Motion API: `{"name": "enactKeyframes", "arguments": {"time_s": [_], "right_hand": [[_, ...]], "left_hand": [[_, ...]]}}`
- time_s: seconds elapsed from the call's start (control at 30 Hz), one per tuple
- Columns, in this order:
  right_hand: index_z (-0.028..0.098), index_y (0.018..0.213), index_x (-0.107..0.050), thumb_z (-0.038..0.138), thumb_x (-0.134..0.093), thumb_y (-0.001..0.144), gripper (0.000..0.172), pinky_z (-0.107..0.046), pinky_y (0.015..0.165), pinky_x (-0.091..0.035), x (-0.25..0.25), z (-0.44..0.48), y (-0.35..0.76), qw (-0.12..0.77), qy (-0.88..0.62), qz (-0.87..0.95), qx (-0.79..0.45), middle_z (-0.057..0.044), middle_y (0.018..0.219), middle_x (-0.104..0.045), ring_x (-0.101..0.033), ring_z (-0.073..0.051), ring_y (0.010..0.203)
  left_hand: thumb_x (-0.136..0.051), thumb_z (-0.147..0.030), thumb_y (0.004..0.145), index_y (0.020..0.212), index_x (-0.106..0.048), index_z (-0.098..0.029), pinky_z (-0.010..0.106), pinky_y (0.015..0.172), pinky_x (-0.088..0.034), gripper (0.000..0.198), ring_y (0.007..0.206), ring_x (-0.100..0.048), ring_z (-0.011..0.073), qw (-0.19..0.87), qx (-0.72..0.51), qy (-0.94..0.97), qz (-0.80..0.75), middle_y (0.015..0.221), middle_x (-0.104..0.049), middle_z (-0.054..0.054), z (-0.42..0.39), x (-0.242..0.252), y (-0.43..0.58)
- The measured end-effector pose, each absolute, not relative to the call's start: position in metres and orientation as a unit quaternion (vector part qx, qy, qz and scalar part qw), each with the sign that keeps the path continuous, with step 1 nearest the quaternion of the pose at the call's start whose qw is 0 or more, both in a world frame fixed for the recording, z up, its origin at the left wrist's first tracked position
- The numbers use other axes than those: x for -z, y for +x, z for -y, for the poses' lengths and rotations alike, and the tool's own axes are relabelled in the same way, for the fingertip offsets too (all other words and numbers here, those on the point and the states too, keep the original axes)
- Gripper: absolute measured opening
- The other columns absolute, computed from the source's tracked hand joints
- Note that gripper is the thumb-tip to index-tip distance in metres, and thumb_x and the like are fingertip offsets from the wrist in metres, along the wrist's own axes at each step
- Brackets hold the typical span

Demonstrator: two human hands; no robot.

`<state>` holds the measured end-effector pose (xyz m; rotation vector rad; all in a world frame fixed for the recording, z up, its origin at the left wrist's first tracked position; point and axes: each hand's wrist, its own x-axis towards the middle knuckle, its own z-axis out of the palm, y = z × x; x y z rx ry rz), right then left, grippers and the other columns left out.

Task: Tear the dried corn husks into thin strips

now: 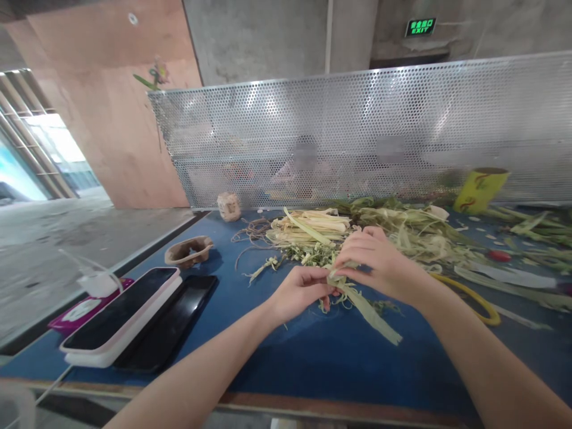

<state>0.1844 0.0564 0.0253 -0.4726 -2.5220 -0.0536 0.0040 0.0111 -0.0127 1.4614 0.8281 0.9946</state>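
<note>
Blue table (290, 357); pale green leaf strip (374, 314); yellow cup (480, 189), maybe red squiggles.

Site: you are at a handcraft workbench in a bare industrial hall, a workshop and not a home.

Building: raw concrete wall (268, 36), concrete floor (44, 250), a plywood wall (111, 89) on your left, and a lit green exit sign (420, 27) high up.

Station: a perforated metal screen (357, 131) stands along the far edge of your blue table (290, 363). Blurred shapes of people show behind it.

Material: it lies loose on the table, with heaped leaf strips (402, 229), a trimmed stalk bundle (308, 226) and tangled twine (254, 229).

Handwork: your left hand (299, 292) and right hand (379, 262) pinch one leaf strip (366, 307).
</note>
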Motion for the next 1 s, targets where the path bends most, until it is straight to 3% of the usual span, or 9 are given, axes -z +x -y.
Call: {"name": "enactKeyframes", "arguments": {"time_s": [0.3,0.57,0.67,0.8,1.0], "right_hand": [[0.022,0.075,-0.057,0.030,-0.049,0.082,0.014,-0.037,0.082,-0.030,-0.026,-0.056,0.186,0.268,-0.168,0.947,-0.062,-0.001,0.075,-0.061,-0.053,-0.016,0.077],[0.022,0.074,-0.056,0.031,-0.048,0.083,0.015,-0.034,0.079,-0.031,-0.024,-0.054,0.181,0.263,-0.152,0.952,-0.047,0.000,0.076,-0.058,-0.050,-0.015,0.081],[0.022,0.090,-0.053,0.029,-0.044,0.085,0.012,-0.035,0.084,-0.032,-0.025,-0.046,0.178,0.262,-0.185,0.946,-0.047,-0.004,0.093,-0.057,-0.047,-0.018,0.094],[0.022,0.120,-0.036,0.021,-0.029,0.089,0.032,-0.036,0.092,-0.032,-0.024,-0.037,0.173,0.275,-0.203,0.938,-0.052,-0.007,0.121,-0.045,-0.035,-0.018,0.114],[0.020,0.128,-0.029,0.013,-0.029,0.086,0.043,-0.041,0.098,-0.027,-0.019,-0.038,0.167,0.237,-0.177,0.954,0.042,-0.007,0.128,-0.043,-0.032,-0.019,0.121]], "left_hand": [[-0.052,-0.013,0.066,0.071,-0.064,-0.012,0.022,0.053,-0.041,0.013,0.047,-0.050,0.0076,0.527,-0.420,0.647,-0.358,0.066,-0.056,0.001,-0.006,0.005,0.005],[-0.050,-0.010,0.060,0.072,-0.065,-0.011,0.025,0.054,-0.040,0.019,0.046,-0.051,0.0091,0.567,-0.417,0.624,-0.339,0.066,-0.057,0.002,-0.009,0.010,0.003],[-0.050,-0.012,0.058,0.071,-0.066,-0.009,0.028,0.055,-0.042,0.021,0.053,-0.054,0.0135,0.614,-0.446,0.584,-0.287,0.068,-0.059,0.006,-0.012,0.014,0.003],[-0.053,-0.017,0.060,0.068,-0.066,-0.008,0.031,0.050,-0.043,0.018,0.056,-0.054,0.0169,0.648,-0.494,0.517,-0.262,0.065,-0.060,0.009,-0.012,0.015,0.005],[-0.055,-0.019,0.063,0.068,-0.067,-0.009,0.032,0.057,-0.043,0.017,0.059,-0.053,0.0167,0.645,-0.476,0.531,-0.274,0.067,-0.062,0.009,-0.009,0.012,0.007]]}}
